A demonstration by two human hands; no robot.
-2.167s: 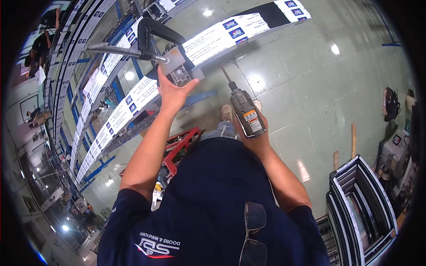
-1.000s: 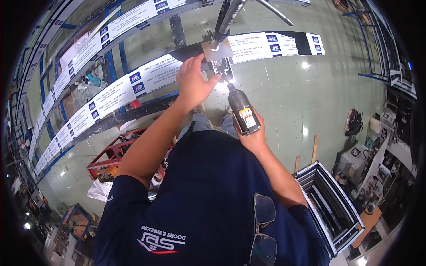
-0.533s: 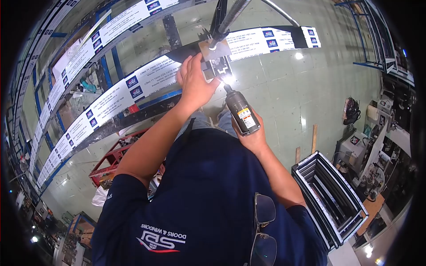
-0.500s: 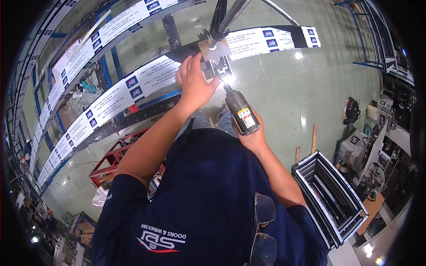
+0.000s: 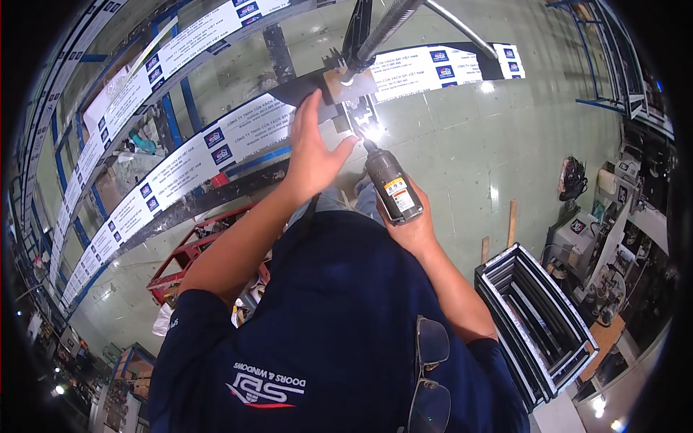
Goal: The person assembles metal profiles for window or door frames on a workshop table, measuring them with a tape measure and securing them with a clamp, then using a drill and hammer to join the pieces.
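My right hand (image 5: 411,224) is wrapped round a dark power drill (image 5: 390,184) with yellow and white labels. The drill's lit tip points up at the cut end of a metal profile (image 5: 361,115). My left hand (image 5: 315,155) is open beside the profile, fingers stretched out and thumb spread toward the drill tip. Above the profile lies a flat tan plate (image 5: 349,84), with a metal rod (image 5: 390,29) rising from it. Behind them runs a long bar wrapped in white printed film (image 5: 249,124), part of its dark surface bare near my left fingers.
More film-wrapped bars (image 5: 195,43) lie on blue racks at the left. Below them is a red metal frame (image 5: 195,249) with items inside. Several stacked black frames (image 5: 534,325) stand at the right on the green floor (image 5: 462,166). Machines (image 5: 577,238) line the right edge.
My left hand has drawn back from the plate and profile, opening with its thumb spread. The drill stays at nearly the same spot in my right hand.
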